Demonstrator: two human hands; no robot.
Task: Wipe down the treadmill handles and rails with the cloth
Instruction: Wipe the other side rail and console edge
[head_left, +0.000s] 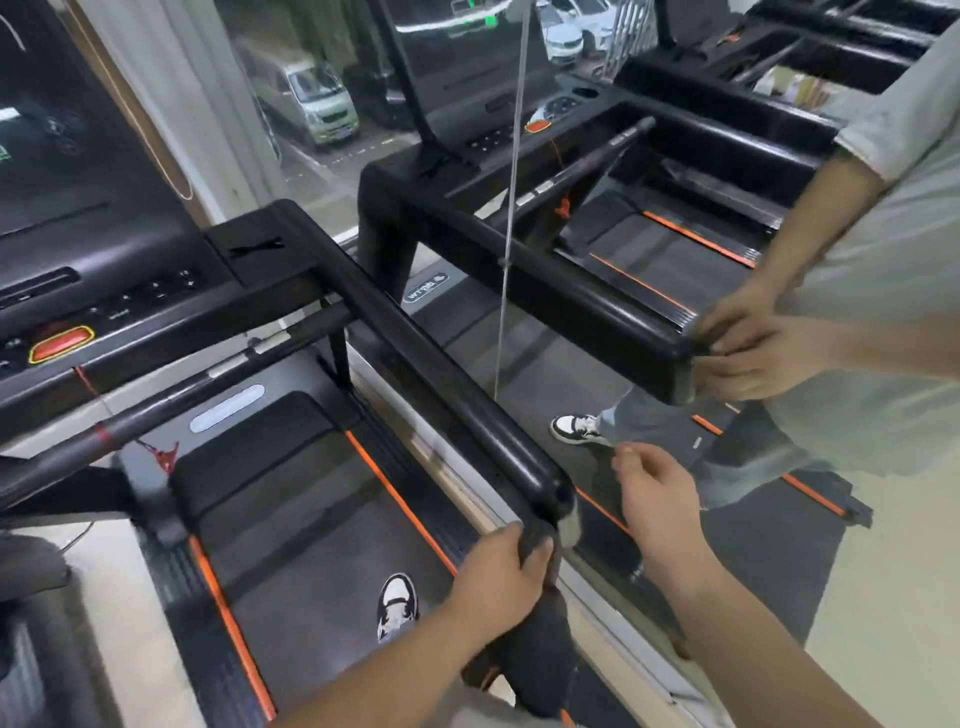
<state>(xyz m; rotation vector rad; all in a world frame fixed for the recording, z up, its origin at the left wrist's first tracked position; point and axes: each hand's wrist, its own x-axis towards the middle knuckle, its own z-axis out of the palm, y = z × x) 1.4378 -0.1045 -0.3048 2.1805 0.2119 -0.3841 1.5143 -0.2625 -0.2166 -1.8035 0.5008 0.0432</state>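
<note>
The treadmill's black right side rail (415, 358) runs from the console toward me and ends at a rounded tip (550, 493). My left hand (498, 577) grips a dark cloth (535, 551) wrapped over the underside of that tip. More dark material hangs below the hand. My right hand (657, 501) hovers just right of the rail end with loosely curled fingers and holds nothing. The front crossbar handle (171, 400) with silver pulse sensors lies untouched at the left.
A wall mirror (649, 270) stands right beside the rail and shows my reflection and the treadmill. The console (78, 312) with a red stop button (61, 344) and red safety cord is at the left. My shoe (396, 605) stands on the belt (311, 519).
</note>
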